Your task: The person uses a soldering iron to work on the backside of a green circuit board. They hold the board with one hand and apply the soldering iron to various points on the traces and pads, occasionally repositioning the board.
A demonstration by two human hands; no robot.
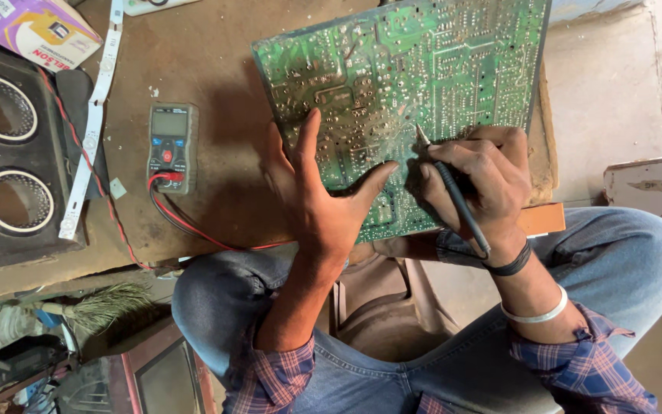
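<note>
Right hand point(475, 180): fingers closed together around a black test probe point(453, 193), held like a pen; metal tip touching the solder side of the circuit board point(408, 69).

Left hand point(317, 201): fingers spread apart, flat against the lower left edge of the circuit board, thumb pointing right along it, steadying it without gripping.

Circuit board: large, green, solder side up, tilted, lying across the right part of the surface point(193, 69) and projecting past its near edge over the person's lap.

Digital multimeter point(172, 147): dark grey, 1 unit, lying flat on the surface, left of the left hand and apart from it. Red and black leads point(193, 228) run from its lower end along the surface toward the hands.

White LED strip point(92, 115): lying lengthwise left of the multimeter.

Speaker cabinet point(9, 153): black, 2 round openings, at the far left edge.

Cardboard box point(36, 27): upper left corner, partly out of view.

Surface: brown, worn, dusty board.

Room: the person sits cross-legged in blue jeans point(622, 253) and plaid sleeves; a small brush point(109, 303) and assorted electronic parts lie below left; pale concrete floor point(614, 84) at right.
</note>
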